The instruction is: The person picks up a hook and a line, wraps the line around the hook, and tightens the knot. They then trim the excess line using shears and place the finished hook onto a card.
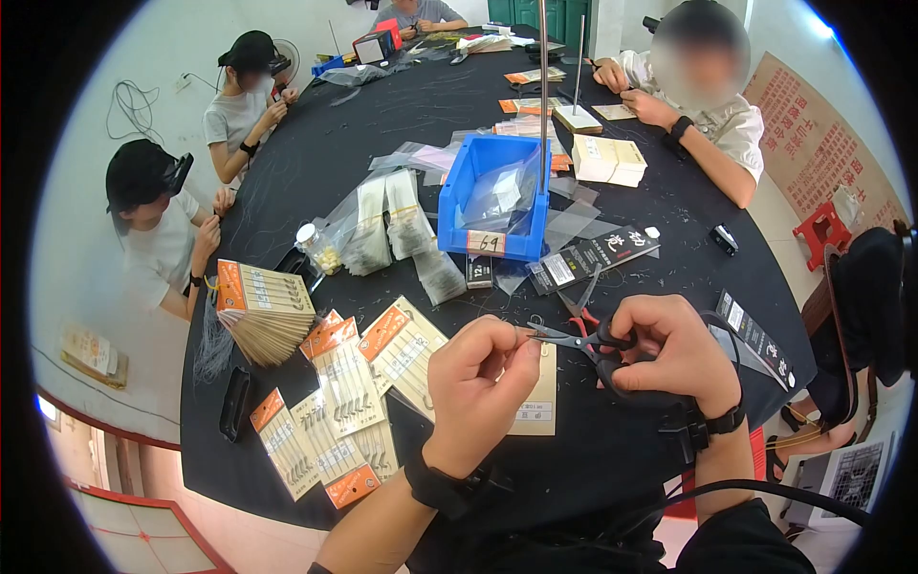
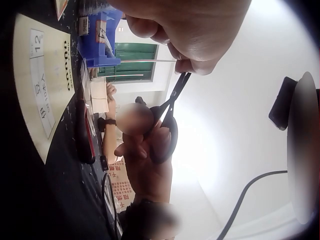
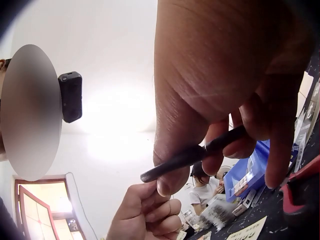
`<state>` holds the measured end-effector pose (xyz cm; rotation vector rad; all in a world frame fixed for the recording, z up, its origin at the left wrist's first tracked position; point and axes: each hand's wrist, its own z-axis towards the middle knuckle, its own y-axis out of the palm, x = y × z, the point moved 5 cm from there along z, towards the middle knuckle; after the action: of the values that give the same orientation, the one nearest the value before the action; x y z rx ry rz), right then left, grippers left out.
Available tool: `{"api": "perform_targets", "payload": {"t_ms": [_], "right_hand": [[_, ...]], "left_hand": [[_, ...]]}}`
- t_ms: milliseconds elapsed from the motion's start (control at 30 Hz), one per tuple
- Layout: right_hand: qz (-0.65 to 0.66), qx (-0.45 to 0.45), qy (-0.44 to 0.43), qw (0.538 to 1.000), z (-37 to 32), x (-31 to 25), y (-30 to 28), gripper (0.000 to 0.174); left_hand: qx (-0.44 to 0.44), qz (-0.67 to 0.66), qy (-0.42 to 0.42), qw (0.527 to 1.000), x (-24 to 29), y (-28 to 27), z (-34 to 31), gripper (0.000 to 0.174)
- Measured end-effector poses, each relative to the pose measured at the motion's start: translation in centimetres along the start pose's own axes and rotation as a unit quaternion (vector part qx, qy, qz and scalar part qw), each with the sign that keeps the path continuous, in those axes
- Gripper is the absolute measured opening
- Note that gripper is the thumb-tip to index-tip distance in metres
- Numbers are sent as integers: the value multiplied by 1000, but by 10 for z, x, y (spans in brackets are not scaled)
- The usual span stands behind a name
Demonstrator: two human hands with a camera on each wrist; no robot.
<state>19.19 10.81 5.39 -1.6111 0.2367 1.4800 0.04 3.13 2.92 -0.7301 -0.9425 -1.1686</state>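
My right hand [image 1: 665, 349] grips the black-handled scissors [image 1: 608, 364], fingers through the loops. The blades point left and reach the fingertips of my left hand [image 1: 483, 387]. That hand is curled, thumb against forefinger, pinching something thin that is too small to make out. In the left wrist view the scissors [image 2: 175, 92] stand slightly apart at the blades, between the left hand [image 2: 187, 30] and the right hand [image 2: 147, 160]. The right wrist view has the dark scissors handle [image 3: 180, 160] across the right hand's fingers. A beige labelled card [image 1: 537, 407] lies beneath the hands.
A blue bin [image 1: 459, 191] with plastic bags stands ahead, beside a metal rod. Red-handled cutters [image 1: 580, 308] lie behind the scissors. Hook cards [image 1: 349, 387] and a fanned card stack [image 1: 263, 316] are at left, near a small bottle [image 1: 320, 251]. Several people sit around the table.
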Motion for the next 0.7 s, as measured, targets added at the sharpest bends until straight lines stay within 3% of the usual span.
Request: {"api": "perform_targets", "payload": {"t_ms": [700], "right_hand": [[-52,25,-14,998,-1,-5,-2,28]], "left_hand": [[18,-3,-11,1000,-1,0,0,10]]}}
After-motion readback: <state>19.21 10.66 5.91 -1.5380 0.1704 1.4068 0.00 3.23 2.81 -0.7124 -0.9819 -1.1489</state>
